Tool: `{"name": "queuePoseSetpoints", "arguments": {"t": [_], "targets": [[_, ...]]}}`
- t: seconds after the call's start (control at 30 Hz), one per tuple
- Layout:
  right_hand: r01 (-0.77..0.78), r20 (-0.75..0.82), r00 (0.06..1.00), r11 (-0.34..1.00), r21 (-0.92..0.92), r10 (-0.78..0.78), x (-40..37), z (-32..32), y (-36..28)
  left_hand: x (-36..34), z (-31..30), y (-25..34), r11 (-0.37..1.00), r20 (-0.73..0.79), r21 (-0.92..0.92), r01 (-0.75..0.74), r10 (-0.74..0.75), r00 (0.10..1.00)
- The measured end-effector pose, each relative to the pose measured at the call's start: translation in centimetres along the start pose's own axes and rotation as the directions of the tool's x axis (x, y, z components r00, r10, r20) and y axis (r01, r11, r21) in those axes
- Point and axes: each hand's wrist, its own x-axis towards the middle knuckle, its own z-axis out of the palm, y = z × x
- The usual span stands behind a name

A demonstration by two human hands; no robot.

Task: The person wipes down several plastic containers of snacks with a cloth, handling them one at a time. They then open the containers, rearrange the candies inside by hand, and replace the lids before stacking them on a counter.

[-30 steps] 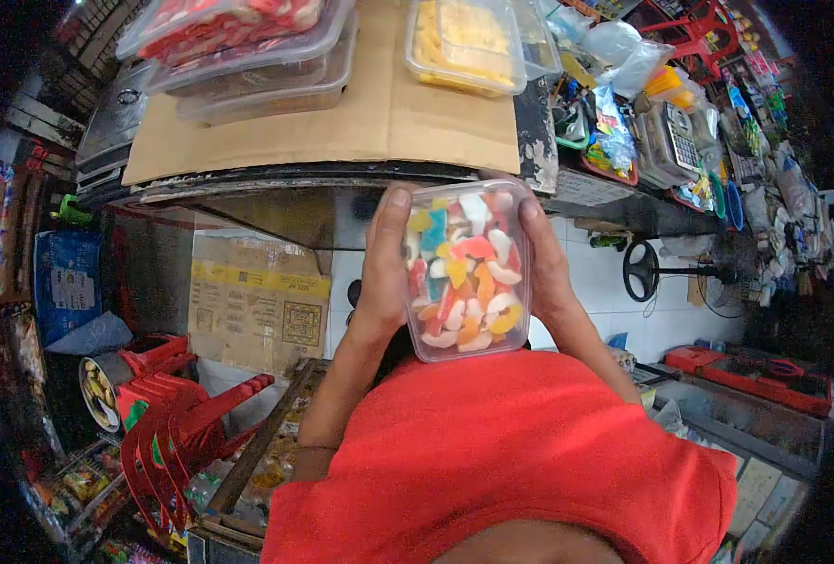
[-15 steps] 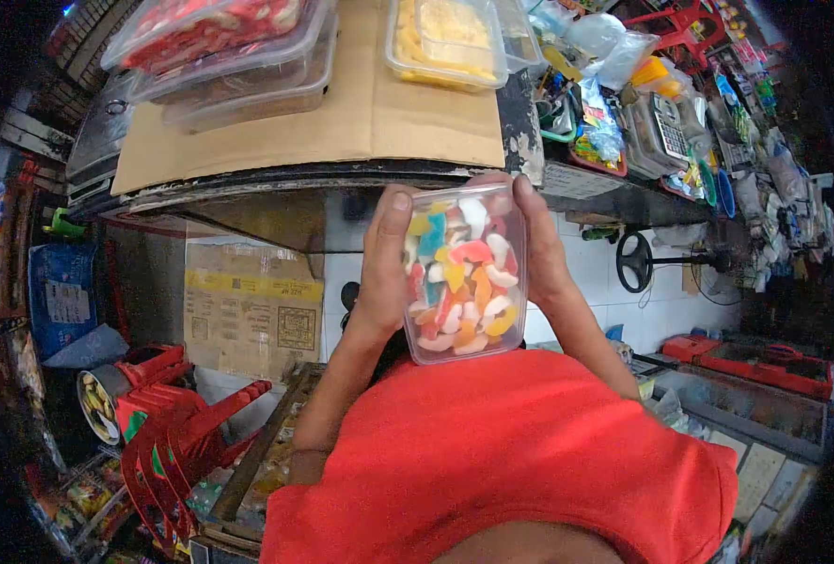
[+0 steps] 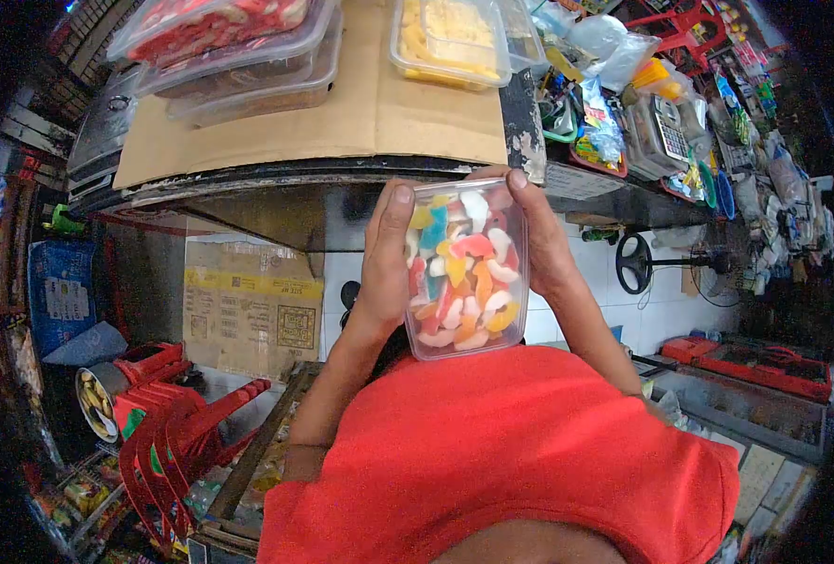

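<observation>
A clear plastic container (image 3: 467, 273) full of multicoloured gummy candies is held upright in front of my red shirt, just before the table edge. My left hand (image 3: 388, 258) grips its left side, thumb near the top corner. Round its right side is my right hand (image 3: 536, 235), thumb also at the upper corner; the fingers behind the container are mostly hidden. On the cardboard-covered table beyond, stacked containers with red pieces (image 3: 224, 38) stand at the left and a container with yellow pieces (image 3: 448, 42) is at the right.
Brown cardboard (image 3: 370, 122) covers the tabletop. Small trays and a calculator (image 3: 669, 127) lie at the right. A black steering-wheel-like ring (image 3: 634, 262) shows lower right. Red plastic chairs (image 3: 168, 451) and a large carton (image 3: 252, 310) are at the left.
Both hands still hold the container in nearly the same place. The view has shifted very slightly, and nothing has been let go.
</observation>
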Motion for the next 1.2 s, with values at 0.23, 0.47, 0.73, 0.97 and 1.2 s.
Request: {"name": "queuePoseSetpoints", "arguments": {"t": [0.23,0.47,0.73,0.97,1.2], "targets": [[0.097,0.019,0.995,0.987,-0.131,-0.095,0.6,-0.9,0.6,-0.1,-0.5,-0.5,0.987,0.047,-0.101,0.121,-0.117,0.992],[-0.08,-0.102,0.99,0.987,0.14,0.095,-0.7,-1.6,1.9,-2.8,-1.3,-0.7,0.848,0.061,0.523,-0.08,0.057,0.997],[0.165,0.043,0.986,0.936,-0.311,-0.16,-2.8,-2.9,3.4,-1.9,0.0,0.9,0.937,0.027,0.31,-0.163,0.163,0.986],[0.021,0.104,0.993,0.971,0.237,-0.047,-2.0,-1.4,-0.8,-2.3,1.3,6.1,0.9,0.25,0.343,-0.269,0.189,0.95],[-0.103,0.253,0.968,0.897,0.43,-0.01,-0.3,-0.4,-2.8,-3.6,0.6,9.9,-0.178,0.717,0.683,-0.708,0.347,0.604]]}}
